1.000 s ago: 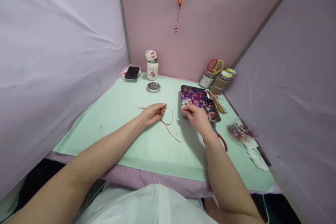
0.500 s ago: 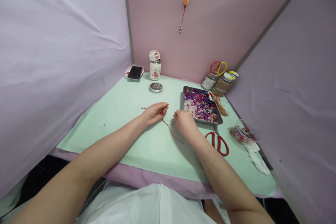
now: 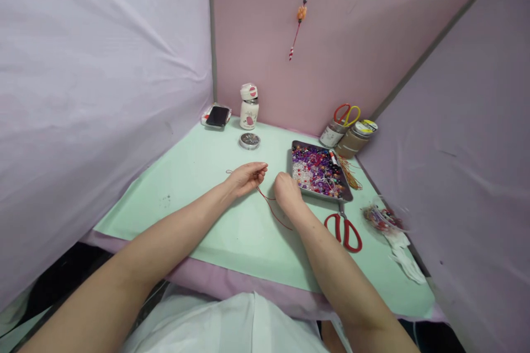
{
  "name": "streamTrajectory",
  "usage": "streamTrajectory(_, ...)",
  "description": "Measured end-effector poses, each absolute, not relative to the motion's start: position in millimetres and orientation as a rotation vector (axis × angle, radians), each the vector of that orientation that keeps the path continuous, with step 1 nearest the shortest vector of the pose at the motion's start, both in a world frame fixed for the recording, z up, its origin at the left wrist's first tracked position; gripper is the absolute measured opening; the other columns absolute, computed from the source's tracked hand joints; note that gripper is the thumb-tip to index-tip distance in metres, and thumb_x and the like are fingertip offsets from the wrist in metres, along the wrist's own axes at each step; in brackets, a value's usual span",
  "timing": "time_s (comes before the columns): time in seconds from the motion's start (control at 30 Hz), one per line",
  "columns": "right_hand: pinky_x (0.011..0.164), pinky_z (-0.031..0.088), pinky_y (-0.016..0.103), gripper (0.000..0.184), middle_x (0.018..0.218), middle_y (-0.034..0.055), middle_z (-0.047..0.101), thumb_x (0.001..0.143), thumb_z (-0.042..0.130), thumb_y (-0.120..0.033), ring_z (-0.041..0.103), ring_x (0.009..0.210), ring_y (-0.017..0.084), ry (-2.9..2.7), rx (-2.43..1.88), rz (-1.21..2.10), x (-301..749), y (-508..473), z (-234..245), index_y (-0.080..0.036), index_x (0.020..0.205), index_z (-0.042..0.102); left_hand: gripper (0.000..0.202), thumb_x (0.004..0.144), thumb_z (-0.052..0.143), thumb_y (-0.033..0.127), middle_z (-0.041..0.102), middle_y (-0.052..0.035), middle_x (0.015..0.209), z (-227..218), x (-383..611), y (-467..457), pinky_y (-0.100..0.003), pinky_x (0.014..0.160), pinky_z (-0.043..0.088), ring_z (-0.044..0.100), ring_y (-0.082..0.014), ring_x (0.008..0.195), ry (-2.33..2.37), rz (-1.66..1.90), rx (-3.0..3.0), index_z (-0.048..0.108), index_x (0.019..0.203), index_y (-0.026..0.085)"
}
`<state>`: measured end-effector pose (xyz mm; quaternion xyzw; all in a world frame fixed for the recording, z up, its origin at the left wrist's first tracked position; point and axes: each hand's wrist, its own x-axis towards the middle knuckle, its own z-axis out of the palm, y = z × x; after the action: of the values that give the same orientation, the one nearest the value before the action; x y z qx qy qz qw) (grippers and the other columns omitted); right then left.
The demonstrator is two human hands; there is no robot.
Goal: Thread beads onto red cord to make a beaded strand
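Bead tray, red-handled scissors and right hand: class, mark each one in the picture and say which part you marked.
Bead tray [image 3: 322, 196]: head view, on its near wall.
Red-handled scissors [image 3: 346, 233]: head view, on a red handle.
Right hand [image 3: 287, 191]: head view, on its back.

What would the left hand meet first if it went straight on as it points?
Probably the dark, rectangular metal tray of beads, though the right hand lies close beside that line and depth is unclear.
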<state>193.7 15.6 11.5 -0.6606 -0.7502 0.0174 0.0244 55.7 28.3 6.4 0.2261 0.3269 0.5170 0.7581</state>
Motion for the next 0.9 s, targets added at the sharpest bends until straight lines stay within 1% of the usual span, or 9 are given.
streamTrajectory(0.1, 0.069, 0.042, 0.027, 0.02, 0.092, 0.0135, 0.065, 0.084, 0.041, -0.01, 0.062, 0.082, 0.019, -2.174, -1.788, 0.15, 202, 11, 14, -0.011, 0.095, 0.058, 0.004, 0.077, 0.061, 0.006, 0.06, -0.0032, 0.067, 4, 55, 29, -0.01, 0.054, 0.047, 0.054, -0.0033, 0.058, 0.706, 1.125, 0.496, 0.064, 0.074, 0.008)
streamTrajectory(0.2, 0.064, 0.04, 0.025, 0.011, 0.079, 0.0046, 0.065, 0.082, 0.044, -0.019, 0.057, 0.067, 0.014, -1.97, -1.466, 0.46, 209, 7, 12, -0.016, 0.084, 0.055, 0.004, 0.077, 0.061, 0.006, 0.06, -0.0031, 0.068, 3, 56, 29, -0.011, 0.055, 0.048, 0.055, -0.0033, 0.058, 0.704, 1.125, 0.503, 0.064, 0.075, 0.008)
streamTrajectory(0.27, 0.061, 0.039, 0.025, 0.009, 0.073, 0.0015, 0.064, 0.079, 0.045, -0.022, 0.055, 0.062, 0.013, -1.841, -1.356, 0.627, 211, 6, 7, -0.017, 0.076, 0.053, 0.003, 0.077, 0.061, 0.006, 0.061, -0.0032, 0.068, 2, 57, 29, -0.011, 0.055, 0.048, 0.055, -0.0035, 0.059, 0.706, 1.114, 0.509, 0.064, 0.075, 0.008)
streamTrajectory(0.37, 0.062, 0.041, 0.025, 0.007, 0.073, 0.0017, 0.064, 0.075, 0.048, -0.023, 0.056, 0.064, 0.013, -1.699, -1.271, 0.75, 210, 7, -1, -0.018, 0.072, 0.052, 0.003, 0.076, 0.062, 0.005, 0.061, -0.0033, 0.068, 1, 58, 28, -0.011, 0.055, 0.048, 0.056, -0.0036, 0.059, 0.715, 1.098, 0.514, 0.064, 0.074, 0.008)
streamTrajectory(0.43, 0.063, 0.043, 0.026, 0.009, 0.076, 0.0029, 0.066, 0.074, 0.05, -0.024, 0.058, 0.066, 0.014, -1.61, -1.218, 0.82, 210, 8, -5, -0.017, 0.079, 0.053, 0.004, 0.076, 0.062, 0.005, 0.061, -0.0031, 0.068, 1, 58, 28, -0.011, 0.054, 0.048, 0.056, -0.0036, 0.059, 0.722, 1.091, 0.511, 0.064, 0.074, 0.008)
streamTrajectory(0.5, 0.064, 0.045, 0.027, 0.016, 0.078, 0.0045, 0.068, 0.073, 0.052, -0.025, 0.06, 0.067, 0.014, -1.535, -1.183, 0.881, 211, 9, -6, -0.016, 0.087, 0.056, 0.004, 0.076, 0.062, 0.005, 0.061, -0.0029, 0.067, 1, 59, 28, -0.011, 0.054, 0.048, 0.056, -0.0037, 0.058, 0.73, 1.083, 0.503, 0.063, 0.074, 0.008)
streamTrajectory(0.57, 0.065, 0.046, 0.028, 0.02, 0.079, 0.0056, 0.069, 0.073, 0.054, -0.027, 0.061, 0.067, 0.015, -1.498, -1.176, 0.903, 212, 10, -6, -0.015, 0.089, 0.059, 0.004, 0.077, 0.061, 0.005, 0.061, -0.003, 0.068, 2, 59, 28, -0.011, 0.054, 0.048, 0.056, -0.0038, 0.058, 0.735, 1.074, 0.495, 0.064, 0.075, 0.008)
streamTrajectory(0.7, 0.067, 0.046, 0.028, 0.02, 0.078, 0.0058, 0.069, 0.072, 0.057, -0.03, 0.06, 0.068, 0.015, -1.49, -1.182, 0.843, 213, 9, -4, -0.015, 0.082, 0.065, 0.005, 0.078, 0.06, 0.005, 0.062, -0.0033, 0.068, 2, 61, 27, -0.011, 0.054, 0.048, 0.056, -0.0035, 0.058, 0.719, 1.057, 0.477, 0.064, 0.076, 0.007)
streamTrajectory(0.9, 0.069, 0.045, 0.027, 0.018, 0.076, 0.0038, 0.067, 0.076, 0.053, -0.029, 0.058, 0.067, 0.014, -1.525, -1.201, 0.699, 208, 3, 2, -0.016, 0.078, 0.064, 0.008, 0.08, 0.058, 0.004, 0.062, -0.0044, 0.068, 0, 62, 27, -0.012, 0.055, 0.049, 0.058, -0.0046, 0.06, 0.686, 1.03, 0.422, 0.064, 0.076, 0.006)
